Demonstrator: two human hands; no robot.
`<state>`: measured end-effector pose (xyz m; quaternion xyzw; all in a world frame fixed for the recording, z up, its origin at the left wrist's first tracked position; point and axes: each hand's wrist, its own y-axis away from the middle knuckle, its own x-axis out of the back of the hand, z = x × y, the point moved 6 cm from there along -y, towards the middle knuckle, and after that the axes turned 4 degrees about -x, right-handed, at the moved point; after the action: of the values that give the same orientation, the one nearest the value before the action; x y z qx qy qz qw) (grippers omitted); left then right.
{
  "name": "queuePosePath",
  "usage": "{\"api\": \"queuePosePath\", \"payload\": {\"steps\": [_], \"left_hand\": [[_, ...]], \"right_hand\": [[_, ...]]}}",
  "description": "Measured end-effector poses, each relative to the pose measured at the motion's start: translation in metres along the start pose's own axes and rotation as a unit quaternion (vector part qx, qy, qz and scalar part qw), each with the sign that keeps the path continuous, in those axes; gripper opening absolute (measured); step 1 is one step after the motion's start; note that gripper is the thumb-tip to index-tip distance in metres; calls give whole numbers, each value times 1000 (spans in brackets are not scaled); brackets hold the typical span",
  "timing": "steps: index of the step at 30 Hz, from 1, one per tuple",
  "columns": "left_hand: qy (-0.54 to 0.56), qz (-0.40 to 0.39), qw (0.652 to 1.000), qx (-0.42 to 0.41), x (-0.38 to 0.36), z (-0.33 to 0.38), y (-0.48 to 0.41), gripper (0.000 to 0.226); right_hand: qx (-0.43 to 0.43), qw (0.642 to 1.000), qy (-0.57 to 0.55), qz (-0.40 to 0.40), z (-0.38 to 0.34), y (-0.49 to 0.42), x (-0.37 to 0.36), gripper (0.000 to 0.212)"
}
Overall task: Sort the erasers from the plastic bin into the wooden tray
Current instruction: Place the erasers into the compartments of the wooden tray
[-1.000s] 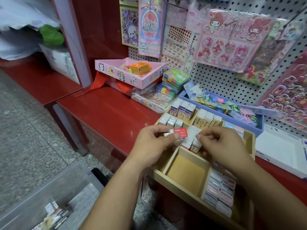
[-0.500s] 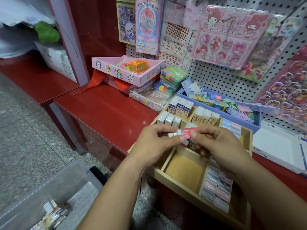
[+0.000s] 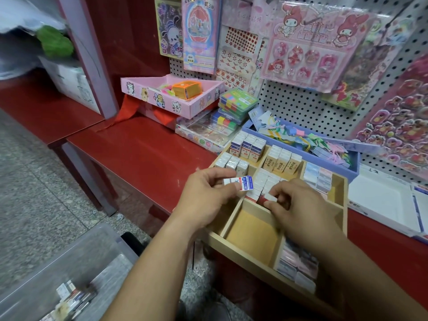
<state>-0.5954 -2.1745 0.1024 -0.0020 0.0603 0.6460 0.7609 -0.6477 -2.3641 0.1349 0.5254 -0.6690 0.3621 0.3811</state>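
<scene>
From the head view, the left hand [image 3: 206, 193] curls thumb and fingers round a few sleeved erasers [image 3: 240, 183] printed blue, white and red, holding them over the nine o'clock side of the wooden tray [image 3: 243, 252]. The right hand [image 3: 301, 205] pinches a red-and-white eraser [image 3: 266, 198] with its fingertips at the near end of the rows packed in the tray's middle compartment. The tray lies at four o'clock in the frame, on the front edge of the red worktop [image 3: 143, 147]. The plastic bin [image 3: 76, 258] is on the floor at seven o'clock, with blurred loose erasers [image 3: 71, 297] inside. A blue box [image 3: 352, 169] lies at the tray's one o'clock, and a pink box [image 3: 162, 99] at its eleven o'clock.
</scene>
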Motion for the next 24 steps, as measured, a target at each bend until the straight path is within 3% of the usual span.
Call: {"api": "queuePosePath", "payload": {"steps": [6,11,14,16,20,24], "left_hand": [[-40,-1,999,-12,6,2,2,12],[-31,-2,999,-10,6,3,1,14],[4,-12,1000,-7,3,4,2,20],[24,-20,999,-13,-1,7,2,21],[37,-16,999,-18,-1,8,3,26],[6,27,999,-19,7,4,0,19]], "right_hand": [[-25,1000,3,16,0,-4,-9,8],[-36,999,11,-10,-2,-6,-4,19],[-42,990,-137,-2,-11,-11,3,19],[-45,969,-241,-40,-22,-15,1,13],[-64,944,-316,-76,-30,-24,-8,6],[-101,913,-395,-18,-23,-41,1,7]]}}
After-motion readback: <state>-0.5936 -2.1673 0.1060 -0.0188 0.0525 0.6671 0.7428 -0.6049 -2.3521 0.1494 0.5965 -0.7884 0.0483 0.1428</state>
